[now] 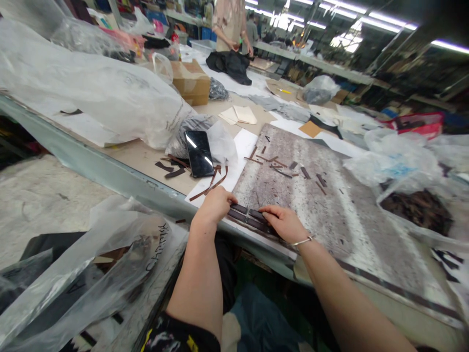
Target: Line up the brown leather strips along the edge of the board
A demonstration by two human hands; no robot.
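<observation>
Dark brown strips (249,221) lie in rows along the front edge of a speckled grey board (304,220). My left hand (216,203) is at the left end of the strips, its thumb and fingers close together on the end of a strip. My right hand (284,222), with a bracelet at the wrist, presses its fingertips together on a short dark strip to the right. A narrow gap separates the pieces between my hands. Thin brown scraps (274,164) and small dark pieces (305,172) are scattered farther back on the board.
A black phone (200,154) rests left of the board beside brown strips. Behind it are a large white plastic bag (110,93) and a cardboard box (190,80). Clear bags (395,156) lie at right. A person (230,29) stands across the table (146,161).
</observation>
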